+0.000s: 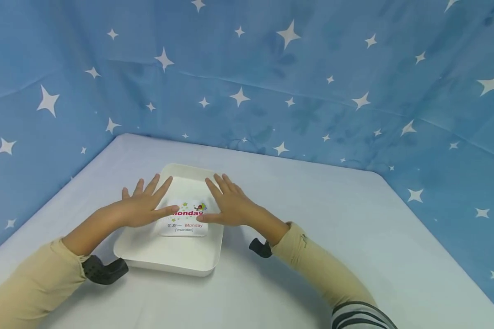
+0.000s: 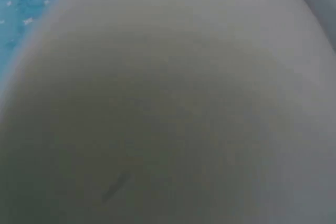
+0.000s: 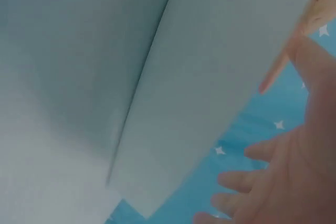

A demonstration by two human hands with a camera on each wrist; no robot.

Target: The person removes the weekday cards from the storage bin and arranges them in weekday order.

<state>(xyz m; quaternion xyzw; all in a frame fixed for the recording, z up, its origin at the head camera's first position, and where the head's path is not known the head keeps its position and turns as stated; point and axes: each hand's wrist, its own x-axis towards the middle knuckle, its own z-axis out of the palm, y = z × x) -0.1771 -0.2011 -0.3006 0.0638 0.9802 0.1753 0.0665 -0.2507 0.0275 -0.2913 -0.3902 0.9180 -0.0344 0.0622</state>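
Clearly, from my remote seat I see the card (image 1: 184, 220) lying face up inside the white tray (image 1: 169, 259). Its printed "Monday" runs from left to right, letters upright for the wearer. The card's longer side seems to go across, whereas the tray's long axis goes from near to far. The left hand (image 1: 142, 209) is at the card's left, and the right hand (image 1: 235, 206) is at its right; both have the fingers spread wide and grip nothing. Each thumb overlaps the card in my head view, but whether they touch it I cannot tell. The tray rests on a white-covered table (image 1: 321, 219). Around it hangs a blue cloth (image 1: 267, 73) with white stars. My left wrist view is mostly blur.
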